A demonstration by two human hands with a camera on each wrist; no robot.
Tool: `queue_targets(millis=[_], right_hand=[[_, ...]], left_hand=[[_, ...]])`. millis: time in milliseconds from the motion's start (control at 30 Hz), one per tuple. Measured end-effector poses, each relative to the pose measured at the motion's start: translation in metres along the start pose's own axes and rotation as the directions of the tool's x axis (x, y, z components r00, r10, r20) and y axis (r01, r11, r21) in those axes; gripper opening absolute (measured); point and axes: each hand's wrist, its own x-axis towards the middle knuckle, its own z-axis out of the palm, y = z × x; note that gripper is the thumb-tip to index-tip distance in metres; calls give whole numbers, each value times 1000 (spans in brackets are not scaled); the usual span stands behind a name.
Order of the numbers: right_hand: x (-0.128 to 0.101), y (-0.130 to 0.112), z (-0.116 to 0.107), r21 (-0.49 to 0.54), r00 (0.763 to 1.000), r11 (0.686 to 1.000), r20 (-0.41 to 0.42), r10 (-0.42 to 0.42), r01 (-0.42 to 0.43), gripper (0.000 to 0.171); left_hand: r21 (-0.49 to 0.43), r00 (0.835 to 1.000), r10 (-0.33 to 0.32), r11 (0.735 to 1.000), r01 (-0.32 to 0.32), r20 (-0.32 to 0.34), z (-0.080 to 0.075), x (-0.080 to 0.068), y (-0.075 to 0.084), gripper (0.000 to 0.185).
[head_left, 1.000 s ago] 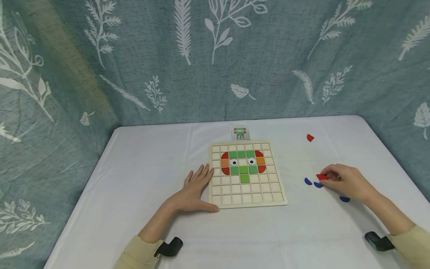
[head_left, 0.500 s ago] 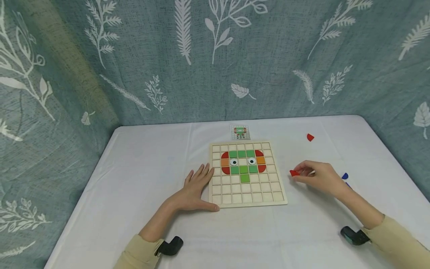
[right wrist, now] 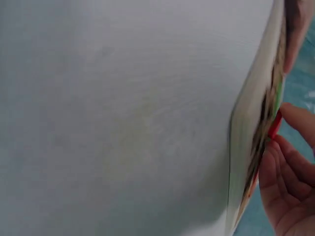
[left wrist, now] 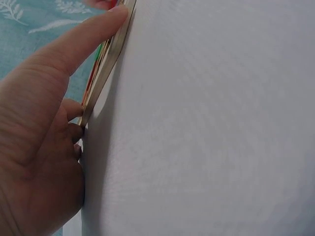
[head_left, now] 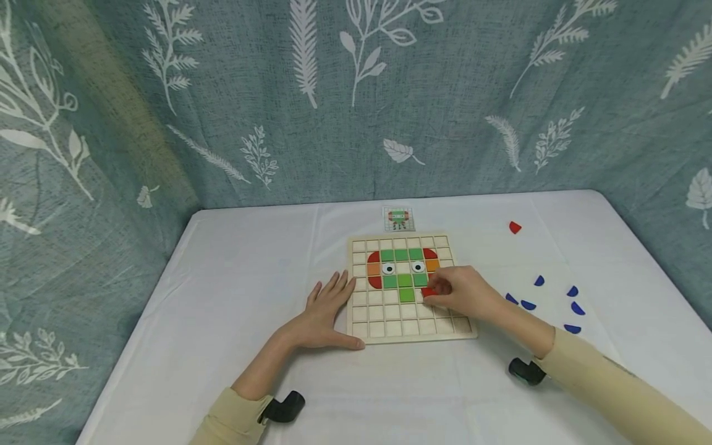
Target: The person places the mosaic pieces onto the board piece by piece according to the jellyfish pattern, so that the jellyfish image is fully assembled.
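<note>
**Red piece going down onto the wooden grid board**

Red piece (head_left: 428,292) is being held over the wooden grid board (head_left: 411,327), pinched between the thumb and fingers (head_left: 443,286) of the right hand (head_left: 464,295). It is hovering at or touching the cells just right of the lower green square (head_left: 407,294), under the face pattern's lower right corner; whether it is already seated in a cell cannot be told from the head view. The right wrist view is showing the same red edge (right wrist: 273,127) held by curled fingertips against the board's face.

Left hand (head_left: 325,315) is lying flat with straight, spread fingers, its thumb pressing along the board's near left corner and its fingertips touching the left edge. The left wrist view is confirming the thumb (left wrist: 83,39) resting against the board's rim (left wrist: 106,64).

Judging by this, the placing step is under way: a picked piece is being fitted into the pattern. The next move seems to be calling for turning the curved side to match the small reference card (head_left: 398,218) lying beyond the board, lowering the piece squarely between the cell ridges, and then easing the pinch off without dragging it.

Blue pieces (head_left: 573,307) are lying scattered on the table (head_left: 222,290) to the right, and another red piece (head_left: 514,227) is sitting farther back.
</note>
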Motion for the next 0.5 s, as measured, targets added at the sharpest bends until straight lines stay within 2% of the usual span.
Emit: queue_targets(millis=[233,500], right_hand=[[7,-5,4,-35,1000,999,-2,-18,18,21],[5,-3,5,-6,999,999,2,-36,36,15]], left_hand=[[-2,1000,6,1000,-6,3,-1,0,1,120],[-3,1000,3,1000,-3,-2,-1,0,1,120]])
